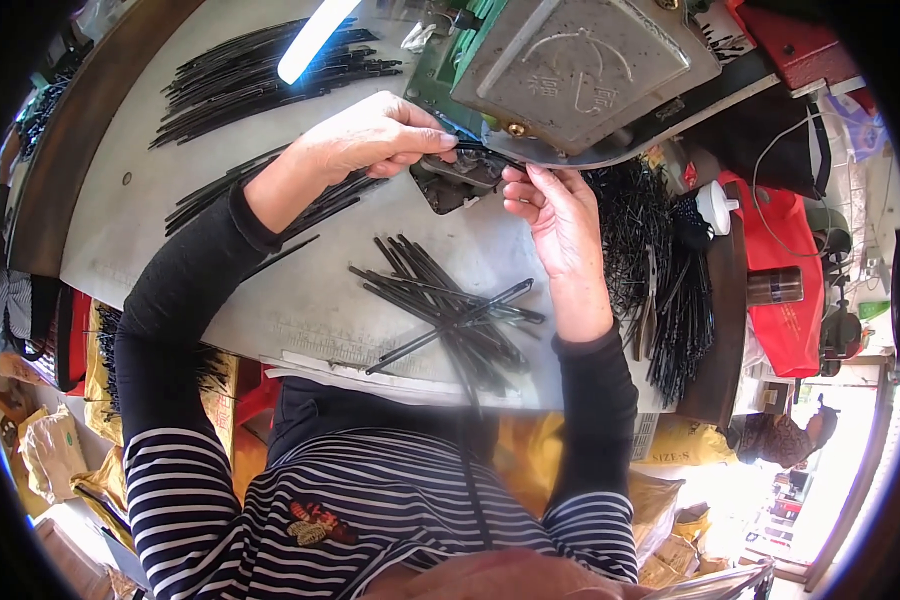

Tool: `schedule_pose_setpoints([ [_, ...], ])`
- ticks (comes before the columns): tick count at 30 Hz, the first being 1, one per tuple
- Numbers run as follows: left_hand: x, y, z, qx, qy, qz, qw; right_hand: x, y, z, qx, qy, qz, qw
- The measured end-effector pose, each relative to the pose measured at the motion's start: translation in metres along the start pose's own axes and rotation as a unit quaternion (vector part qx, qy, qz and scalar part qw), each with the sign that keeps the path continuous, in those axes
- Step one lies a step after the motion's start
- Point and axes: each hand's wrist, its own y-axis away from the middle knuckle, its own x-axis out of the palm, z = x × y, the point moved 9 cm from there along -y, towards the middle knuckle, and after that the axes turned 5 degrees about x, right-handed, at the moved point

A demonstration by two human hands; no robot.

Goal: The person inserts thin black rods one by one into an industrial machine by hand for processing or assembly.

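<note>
A thin black umbrella rib (492,153) spans the space between my two hands, in front of the machine's working gap. My left hand (370,137) pinches its left end between thumb and fingers, just beside the green frame of the machine. Thumb and forefinger of my right hand (562,212) close on the right end, under the machine's grey metal cover (595,72). Nearer to me on the pale tabletop lies a loose, crossed pile of black ribs (445,318). Some ribs partly hide behind my left forearm.
A larger stack of black ribs (260,82) lies at the far left below a bright lamp tube (315,42). Dense black bundles (660,270) hang at the table's right side. Beyond them are a white cone-shaped spool (714,208), a dark bottle (775,286) and a red bag (792,335).
</note>
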Motion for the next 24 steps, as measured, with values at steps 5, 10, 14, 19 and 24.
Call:
schedule_pose_setpoints([
  [5,-0.002,-0.004,0.005,-0.008,0.006,0.0,1.0,0.001,-0.003,0.0,-0.008,-0.004,-0.001,1.0],
  [10,0.0,-0.004,0.005,-0.009,0.005,0.007,1.0,-0.004,-0.003,-0.004,0.003,0.014,-0.003,1.0],
  [14,0.0,-0.001,0.003,-0.006,-0.002,-0.003,1.0,-0.003,-0.004,-0.008,0.02,-0.003,0.014,1.0],
  [19,-0.001,0.006,-0.007,0.03,-0.036,-0.014,0.999,-0.02,-0.011,-0.004,0.013,-0.029,-0.013,0.999],
  [24,0.024,0.016,-0.017,0.004,-0.107,0.04,0.993,-0.043,-0.005,0.016,-0.026,-0.017,-0.041,0.999],
])
